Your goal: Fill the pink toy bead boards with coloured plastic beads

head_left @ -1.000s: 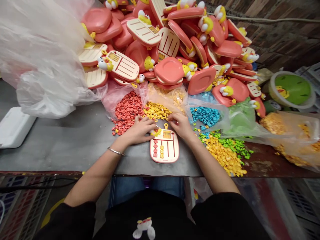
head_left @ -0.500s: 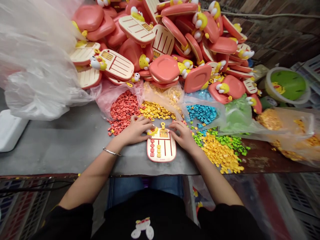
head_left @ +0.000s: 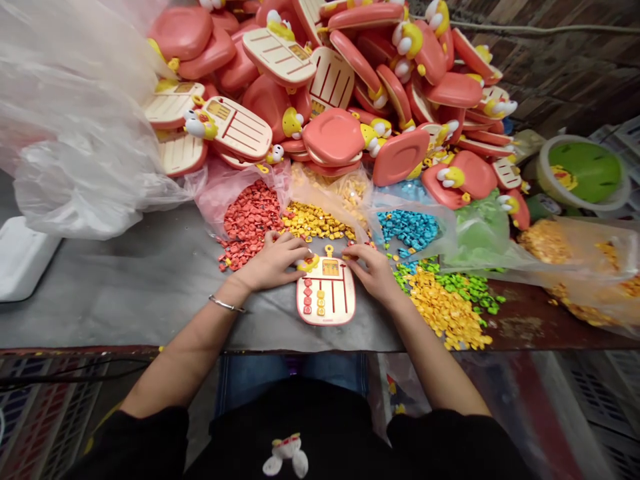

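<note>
Yellow plastic against the left fingers [head_left: 295, 255], bent at the small figure [head_left: 308, 264] on the upper left corner of the cream board [head_left: 328, 315]; cannot tell whether clenched on it. Right fingers [head_left: 361, 252] curled beside the upper right edge, tips too small to tell whether grasping anything. Between both hands, flat on the grey counter [head_left: 150, 293], that coral-rimmed board, with red pieces [head_left: 307, 300] along the leftmost slot and yellow pieces [head_left: 321, 303] in the next. Just beyond, a red heap [head_left: 250, 217], a yellow heap [head_left: 320, 222] and a blue heap [head_left: 410, 229]. Farther back, piled high, similar coral-backed boards [head_left: 334, 137].
</note>
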`<state>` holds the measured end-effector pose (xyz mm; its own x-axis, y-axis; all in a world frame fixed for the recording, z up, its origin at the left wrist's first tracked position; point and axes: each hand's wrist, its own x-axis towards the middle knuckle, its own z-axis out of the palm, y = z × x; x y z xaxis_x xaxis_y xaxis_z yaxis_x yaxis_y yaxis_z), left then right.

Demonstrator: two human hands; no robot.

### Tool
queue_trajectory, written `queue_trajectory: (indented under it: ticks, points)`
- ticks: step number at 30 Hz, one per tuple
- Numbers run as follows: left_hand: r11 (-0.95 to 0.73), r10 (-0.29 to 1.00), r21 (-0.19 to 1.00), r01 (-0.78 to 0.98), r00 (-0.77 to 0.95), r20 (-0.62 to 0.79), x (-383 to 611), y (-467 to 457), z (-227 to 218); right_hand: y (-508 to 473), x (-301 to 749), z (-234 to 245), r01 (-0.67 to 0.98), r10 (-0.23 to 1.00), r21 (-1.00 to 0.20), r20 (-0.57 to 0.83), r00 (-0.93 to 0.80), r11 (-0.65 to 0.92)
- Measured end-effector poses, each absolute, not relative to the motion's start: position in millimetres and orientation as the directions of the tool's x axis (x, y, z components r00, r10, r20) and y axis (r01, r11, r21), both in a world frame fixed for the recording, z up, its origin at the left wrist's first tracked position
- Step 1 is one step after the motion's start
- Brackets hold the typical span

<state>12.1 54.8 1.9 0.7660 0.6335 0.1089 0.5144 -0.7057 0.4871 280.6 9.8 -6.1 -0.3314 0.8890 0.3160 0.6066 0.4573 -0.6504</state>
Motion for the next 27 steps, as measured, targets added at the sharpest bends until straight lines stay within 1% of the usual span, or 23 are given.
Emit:
queue_trajectory:
  ticks: [3,8,10,13,16,21,27]
  points:
    - [-0.713,0.628,0.478,0.514,0.771,0.108,12.2,55.1,1.8,0.3,280.3,-10.8,0.615,0.882,-0.632,0.336,-0.331,0.472]
    - [-0.712,0.628,0.483,0.51,0.77,0.111,12.2,55.5,2.3,-4.6,276.6,-24.7,0.667,0.856,-0.543,0.392,-0.336,0.51]
    - [-0.707,0.632,0.487,0.512,0.767,0.112,12.2,55.5,2.5,-7.5,277.6,-28.3,0.661,0.851,-0.541,0.395,-0.346,0.52]
    - [-0.704,0.637,0.488,0.517,0.763,0.111,12.4,54.9,2.7,-15.1,280.4,-29.1,0.665,0.859,-0.548,0.382,-0.341,0.507]
    - [-0.712,0.631,0.473,0.519,0.768,0.107,12.5,54.2,2.7,-22.5,283.1,-23.3,0.675,0.883,-0.57,0.337,-0.328,0.469]
    - [-0.726,0.62,0.442,0.527,0.779,0.091,12.2,55.0,2.5,-29.7,285.6,-9.7,0.602,0.864,-0.637,0.234,-0.445,0.482]
    - [-0.723,0.624,0.456,0.519,0.774,0.109,11.8,54.6,0.8,-26.9,259.3,-11.5,0.573,0.9,-0.705,0.237,-0.366,0.418]
